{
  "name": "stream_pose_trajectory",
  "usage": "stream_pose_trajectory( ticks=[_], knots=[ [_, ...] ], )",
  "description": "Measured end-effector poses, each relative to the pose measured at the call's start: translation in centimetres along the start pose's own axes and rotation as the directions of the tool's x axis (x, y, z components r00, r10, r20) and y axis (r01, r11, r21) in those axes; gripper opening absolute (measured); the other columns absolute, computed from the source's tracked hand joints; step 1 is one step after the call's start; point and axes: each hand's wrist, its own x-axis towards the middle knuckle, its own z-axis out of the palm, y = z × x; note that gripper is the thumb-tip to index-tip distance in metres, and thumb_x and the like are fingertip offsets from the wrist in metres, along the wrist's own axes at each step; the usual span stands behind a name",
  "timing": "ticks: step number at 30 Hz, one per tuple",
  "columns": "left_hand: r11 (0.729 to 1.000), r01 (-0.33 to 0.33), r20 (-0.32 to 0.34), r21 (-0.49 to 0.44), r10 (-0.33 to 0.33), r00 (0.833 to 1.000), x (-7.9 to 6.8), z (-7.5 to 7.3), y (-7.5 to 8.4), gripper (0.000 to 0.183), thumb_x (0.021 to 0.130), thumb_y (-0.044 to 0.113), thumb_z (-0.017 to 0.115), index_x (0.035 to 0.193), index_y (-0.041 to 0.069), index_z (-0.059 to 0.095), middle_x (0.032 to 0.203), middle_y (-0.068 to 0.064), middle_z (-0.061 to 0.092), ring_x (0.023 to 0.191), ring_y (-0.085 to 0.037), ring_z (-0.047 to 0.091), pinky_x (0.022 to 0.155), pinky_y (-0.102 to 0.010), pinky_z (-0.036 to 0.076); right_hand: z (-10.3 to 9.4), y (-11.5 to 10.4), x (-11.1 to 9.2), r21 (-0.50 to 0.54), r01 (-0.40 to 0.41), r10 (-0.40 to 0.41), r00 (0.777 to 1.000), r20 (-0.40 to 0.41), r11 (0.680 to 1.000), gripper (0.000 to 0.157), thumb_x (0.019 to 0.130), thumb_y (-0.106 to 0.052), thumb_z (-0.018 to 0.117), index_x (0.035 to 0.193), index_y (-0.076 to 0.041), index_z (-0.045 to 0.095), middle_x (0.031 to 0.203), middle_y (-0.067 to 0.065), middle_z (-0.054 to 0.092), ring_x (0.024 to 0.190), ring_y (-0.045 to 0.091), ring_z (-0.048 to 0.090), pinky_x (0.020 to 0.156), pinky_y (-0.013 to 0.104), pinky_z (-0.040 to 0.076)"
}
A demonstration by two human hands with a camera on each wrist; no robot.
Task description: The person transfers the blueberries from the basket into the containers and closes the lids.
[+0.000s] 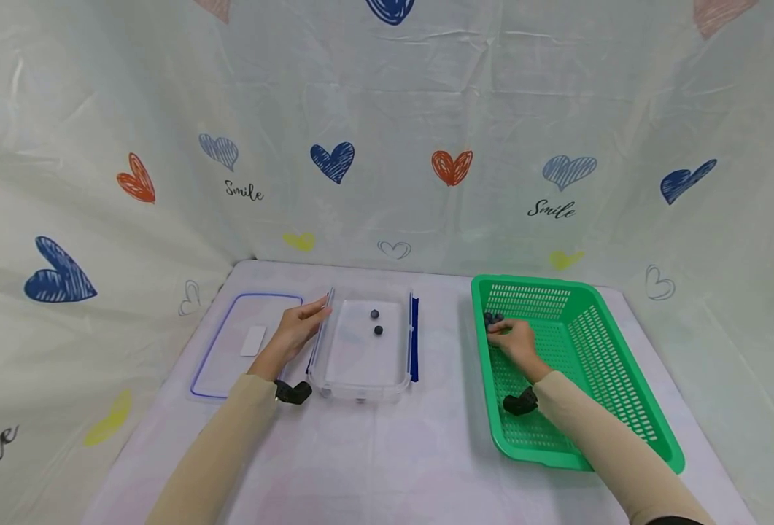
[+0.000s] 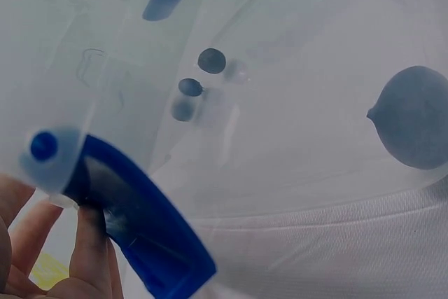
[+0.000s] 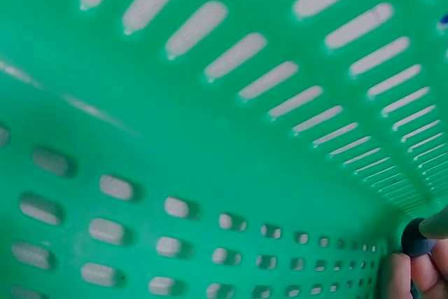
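Note:
My left hand (image 1: 295, 332) rests with its fingers at the left wall of a clear plastic container (image 1: 360, 390). In the left wrist view, the fingers (image 2: 91, 250) lie outside the wall, beside a blue latch (image 2: 150, 222). Two dark blueberries (image 1: 376, 322) sit apart on the container's floor. Inside a green basket (image 1: 590, 288), near its left wall, my right hand (image 1: 518, 344) reaches down. Its thumb and fingers pinch a blueberry (image 3: 416, 237), as the right wrist view shows. More dark blueberries (image 1: 489, 319) lie right at those fingertips, partly hidden by them.
A clear lid (image 1: 229, 350) with a blue edge lies left of the container, under the left forearm. Another blue latch (image 1: 414, 339) stands out along the container's right side. The basket has raised, slotted walls. A heart-printed curtain (image 1: 387, 109) hangs behind the table.

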Motion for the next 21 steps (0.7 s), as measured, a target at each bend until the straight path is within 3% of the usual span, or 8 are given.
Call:
stream_pose_trajectory(
  ticks=[7, 13, 17, 21],
  knots=[
    [1.0, -0.012, 0.017, -0.004, 0.012, 1.0, 0.1, -0.1, -0.1, 0.056, 0.1, 0.023, 0.064, 0.15, 0.01, 0.043, 0.158, -0.015, 0.033, 0.144, -0.027, 0.033, 0.115, -0.041, 0.032, -0.9, -0.5, -0.4, 0.103, 0.012, -0.016, 0.999, 0.032, 0.995, 0.011, 0.088, -0.004, 0.072, 0.094, 0.005, 0.073, 0.093, 0.015, 0.067, 0.079, 0.021, 0.061, 0.062, 0.029, 0.053],
    [1.0, -0.009, 0.022, -0.009, 0.01, 1.0, 0.1, -0.2, 0.0, 0.056, 0.1, 0.023, 0.064, 0.15, 0.01, 0.042, 0.158, -0.015, 0.033, 0.144, -0.027, 0.032, 0.116, -0.041, 0.032, -1.2, -0.8, -0.3, 0.122, -0.047, 0.042, 0.998, 0.041, 0.991, 0.018, 0.092, -0.004, 0.069, 0.105, 0.008, 0.07, 0.108, 0.021, 0.063, 0.086, 0.024, 0.066, 0.078, 0.041, 0.059],
    [1.0, -0.01, 0.026, -0.005, 0.01, 1.0, 0.1, -0.2, 0.0, 0.056, 0.1, 0.023, 0.063, 0.15, 0.01, 0.042, 0.158, -0.015, 0.032, 0.144, -0.027, 0.032, 0.116, -0.041, 0.031, -1.6, -0.9, -0.2, 0.124, -0.058, 0.054, 0.998, 0.04, 0.991, 0.02, 0.093, -0.005, 0.068, 0.107, 0.009, 0.069, 0.109, 0.02, 0.062, 0.085, 0.023, 0.065, 0.083, 0.046, 0.057],
    [1.0, -0.004, 0.017, -0.002, 0.004, 1.0, 0.0, -0.1, 0.1, 0.056, 0.1, 0.023, 0.064, 0.15, 0.011, 0.042, 0.159, -0.014, 0.032, 0.145, -0.027, 0.031, 0.116, -0.041, 0.031, -2.3, -1.2, 0.0, 0.171, -0.057, 0.053, 0.998, 0.029, 0.984, 0.019, 0.093, -0.004, 0.067, 0.107, 0.009, 0.068, 0.109, 0.018, 0.06, 0.091, 0.036, 0.065, 0.086, 0.049, 0.056]
  ],
)
